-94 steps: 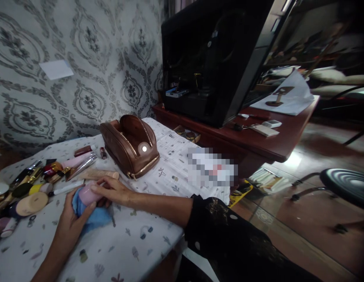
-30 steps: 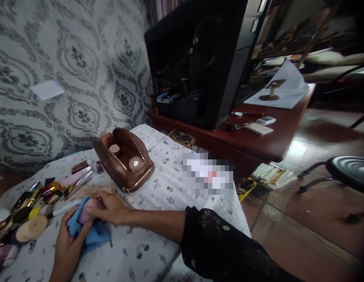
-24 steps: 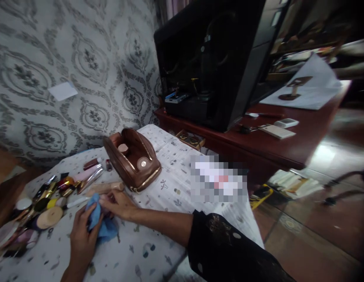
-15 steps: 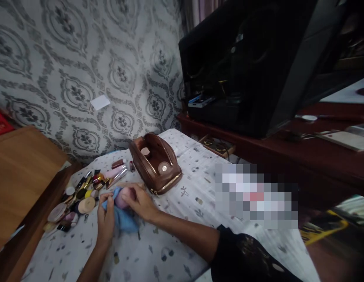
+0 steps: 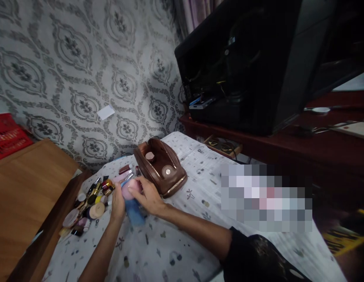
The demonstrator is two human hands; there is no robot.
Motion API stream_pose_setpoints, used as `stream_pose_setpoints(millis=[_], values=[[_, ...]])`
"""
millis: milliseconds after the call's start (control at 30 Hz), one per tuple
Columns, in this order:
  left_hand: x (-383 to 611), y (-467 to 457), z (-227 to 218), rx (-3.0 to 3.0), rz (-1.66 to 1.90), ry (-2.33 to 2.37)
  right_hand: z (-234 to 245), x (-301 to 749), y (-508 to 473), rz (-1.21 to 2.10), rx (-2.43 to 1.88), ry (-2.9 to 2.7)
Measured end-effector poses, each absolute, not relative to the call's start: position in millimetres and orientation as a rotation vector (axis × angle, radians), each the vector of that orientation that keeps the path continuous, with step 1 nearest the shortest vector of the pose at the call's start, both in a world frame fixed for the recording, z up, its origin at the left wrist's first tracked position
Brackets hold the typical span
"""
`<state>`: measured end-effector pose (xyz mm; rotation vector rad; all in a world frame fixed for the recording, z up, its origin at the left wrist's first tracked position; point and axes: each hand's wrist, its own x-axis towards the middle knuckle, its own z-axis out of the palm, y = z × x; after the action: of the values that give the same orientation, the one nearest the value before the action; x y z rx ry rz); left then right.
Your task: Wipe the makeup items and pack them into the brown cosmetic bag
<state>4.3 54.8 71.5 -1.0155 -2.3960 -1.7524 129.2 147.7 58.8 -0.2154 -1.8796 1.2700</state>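
Observation:
Between both hands is a smooth, rounded pink item (image 5: 131, 189) whose exact kind I cannot make out. My right hand (image 5: 151, 197) grips it from the right, thumb across its front. On the other side my left hand (image 5: 118, 204) is closed on a blue cloth (image 5: 135, 213), which presses against the pink item and hangs below it; its fingertips are partly hidden. Just behind my right hand, an unzipped brown cosmetic bag (image 5: 172, 184) lies open, with a small round pinkish item (image 5: 150, 156) inside. Left of my hands spreads a pile of cosmetics, including a beige round compact (image 5: 97, 210).
A white patterned sheet (image 5: 170, 243) covers the surface under everything. Wooden furniture (image 5: 31, 180) with a red basket (image 5: 9, 137) borders the left. To the right stand a large black screen (image 5: 243, 78) and a dark red desk; a blurred patch hides part of the sheet.
The view has shifted a little, so the scene sits further right. The pink item has turned and shows more of its face, and the blue cloth hangs lower beneath it.

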Motion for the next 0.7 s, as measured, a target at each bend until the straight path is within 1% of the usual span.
stream_pose_setpoints(millis=[67,167,233,300,333,467,600,700], values=[[-9,56,76,-1.176,-1.493,-2.532,60,131,151,1.253,-0.214,-1.885],[-20,52,82,-1.31,-0.974,-2.653,60,135,154,1.22,-0.177,-1.879],[-19,52,88,-1.294,-0.676,-2.615,60,137,155,1.215,-0.15,-1.868],[-14,59,97,-1.405,-0.439,-2.456,62,140,156,1.202,-0.114,-1.87],[-11,65,102,-1.507,-0.387,-2.344,64,141,158,1.191,-0.101,-1.868],[-10,104,125,-1.796,-0.375,-1.957,72,149,164,1.207,-0.107,-1.826],[-20,129,133,-2.035,-0.308,-1.829,79,156,170,1.236,-0.062,-1.829],[-25,133,123,-2.119,-0.388,-1.822,83,160,171,1.195,-0.014,-1.839]])
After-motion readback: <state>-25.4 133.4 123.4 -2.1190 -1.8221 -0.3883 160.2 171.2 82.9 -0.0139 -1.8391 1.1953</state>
